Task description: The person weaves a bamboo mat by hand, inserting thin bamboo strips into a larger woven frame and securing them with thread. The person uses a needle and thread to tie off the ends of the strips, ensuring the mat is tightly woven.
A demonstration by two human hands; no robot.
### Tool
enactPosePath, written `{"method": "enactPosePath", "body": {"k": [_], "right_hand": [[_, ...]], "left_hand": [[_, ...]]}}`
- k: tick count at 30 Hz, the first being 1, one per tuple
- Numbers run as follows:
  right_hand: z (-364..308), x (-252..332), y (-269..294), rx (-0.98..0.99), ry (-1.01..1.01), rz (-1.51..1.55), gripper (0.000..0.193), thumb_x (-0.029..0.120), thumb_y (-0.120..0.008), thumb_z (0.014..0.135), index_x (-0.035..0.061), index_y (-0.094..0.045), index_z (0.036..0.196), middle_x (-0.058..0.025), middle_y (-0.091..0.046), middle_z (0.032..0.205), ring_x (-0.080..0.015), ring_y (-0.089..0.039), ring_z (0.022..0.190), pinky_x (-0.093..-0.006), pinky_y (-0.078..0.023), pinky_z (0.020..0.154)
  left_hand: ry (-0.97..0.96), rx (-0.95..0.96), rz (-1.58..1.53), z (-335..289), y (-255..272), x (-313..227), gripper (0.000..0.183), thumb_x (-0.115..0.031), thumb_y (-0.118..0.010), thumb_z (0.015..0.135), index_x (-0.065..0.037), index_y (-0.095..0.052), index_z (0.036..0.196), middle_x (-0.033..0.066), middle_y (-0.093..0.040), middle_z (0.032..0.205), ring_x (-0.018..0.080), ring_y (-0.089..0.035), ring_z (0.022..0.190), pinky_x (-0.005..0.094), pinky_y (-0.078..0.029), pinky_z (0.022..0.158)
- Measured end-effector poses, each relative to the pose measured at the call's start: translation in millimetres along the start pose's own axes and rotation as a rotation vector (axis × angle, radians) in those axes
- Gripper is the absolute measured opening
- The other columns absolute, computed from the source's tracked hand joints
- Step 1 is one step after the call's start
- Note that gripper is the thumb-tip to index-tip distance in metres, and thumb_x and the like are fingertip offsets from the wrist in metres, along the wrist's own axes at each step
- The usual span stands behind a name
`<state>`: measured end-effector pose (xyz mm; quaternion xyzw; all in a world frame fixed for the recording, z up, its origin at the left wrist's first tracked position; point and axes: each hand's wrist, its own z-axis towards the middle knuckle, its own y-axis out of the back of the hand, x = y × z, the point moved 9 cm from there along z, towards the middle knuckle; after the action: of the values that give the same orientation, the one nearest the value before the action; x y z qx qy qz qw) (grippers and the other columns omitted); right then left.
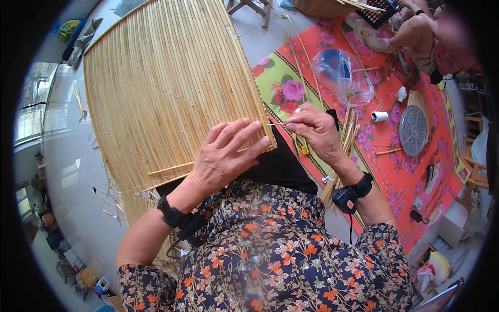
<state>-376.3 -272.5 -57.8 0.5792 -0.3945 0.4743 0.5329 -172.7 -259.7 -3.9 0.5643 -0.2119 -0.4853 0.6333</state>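
Observation:
A large mat of pale straw-coloured stalks (166, 78), laid side by side, stretches from my lap toward the far left. My left hand (226, 151) rests on its near right corner, fingers spread over the stalks and nothing held. Just off the mat's right edge, my right hand (314, 130) pinches a thin metal needle (276, 124) between thumb and fingers. The needle's tip points left at that edge. Whether thread runs from it is too fine to tell. One loose stalk (171, 169) lies across the mat's near end, left of my left hand.
A bundle of stalks (349, 130) lies by my right wrist. On the red floral cloth (384, 171) are a white thread spool (379, 116), a round grey perforated disc (414, 131) and a clear plastic bag (338, 73). Another person's leg (410, 36) is at the far right.

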Motion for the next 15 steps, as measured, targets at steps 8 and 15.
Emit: {"method": "enactPosePath", "body": {"k": [8,15], "right_hand": [[36.6,7.5,-44.3,0.004,-0.065,0.479,0.008,0.012,-0.071,0.104,0.0034,-0.071,0.102,-0.0022,-0.072,0.094,-0.0066,-0.065,0.078,-0.0217,-0.051,0.061],[69.5,115.2,-17.1,0.193,0.088,0.243,0.018,0.016,-0.063,0.11,-0.0013,-0.063,0.107,-0.0033,-0.065,0.076,-0.0094,-0.065,0.062,-0.0234,-0.055,0.058]], "left_hand": [[-0.042,-0.001,0.096,-2.4,-5.0,0.6,0.051,-0.02,-0.063,0.092,-0.02,-0.066,0.144,0.006,-0.058,0.153,0.0268,-0.056,0.14,0.0459,-0.045,0.113],[-0.048,-0.007,0.112,-13.3,-10.6,5.2,0.05,-0.019,-0.063,0.093,-0.02,-0.066,0.143,0.0064,-0.058,0.151,0.0265,-0.055,0.14,0.0477,-0.044,0.114]]}}
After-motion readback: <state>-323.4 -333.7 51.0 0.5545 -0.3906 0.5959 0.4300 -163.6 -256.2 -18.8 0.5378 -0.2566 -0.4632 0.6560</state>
